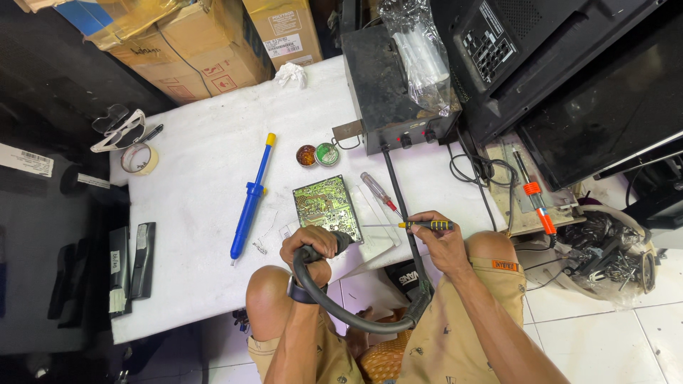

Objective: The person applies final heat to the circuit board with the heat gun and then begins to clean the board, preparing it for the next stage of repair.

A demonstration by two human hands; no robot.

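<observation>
Green circuit board (pixel 326 204) flat on the white bench top (pixel 206 163), near its front edge, just ahead of the knees. Left hand (pixel 310 245) clenched around the black handle of a hot-air tool (pixel 340 242), nozzle end resting at the board's near edge; thick black hose (pixel 334 309) looping from that handle down between the legs and back up toward the right. Right hand (pixel 442 242) closed around a thin screwdriver (pixel 420 225) with a yellow-and-black grip, held level, metal shaft pointing left toward the board's right side, tip just short of it or touching, hard to tell which.

Right of the board, a second screwdriver (pixel 377 192) with a clear and red handle lying on a clear plastic sheet. Behind the board, two small round tins (pixel 317 155), one brownish, one green, side by side. Behind those, a black metal box (pixel 388 92) with knobs on its front and a crumpled clear bag on top. Left of the board, a long blue pump tool (pixel 251 199) with a yellow cap, lying at a slant. Farther left, near the bench edge, a roll of tape (pixel 139 158) and clear safety glasses (pixel 117 128). Two black remote controls (pixel 131 263) at the bench's left front corner. Cardboard boxes (pixel 206 43) stacked behind the bench. Off to the right, an orange-handled iron (pixel 537 203) on a board, black screens leaning above, a bag of scrap parts (pixel 612 259) on the tiled floor.
</observation>
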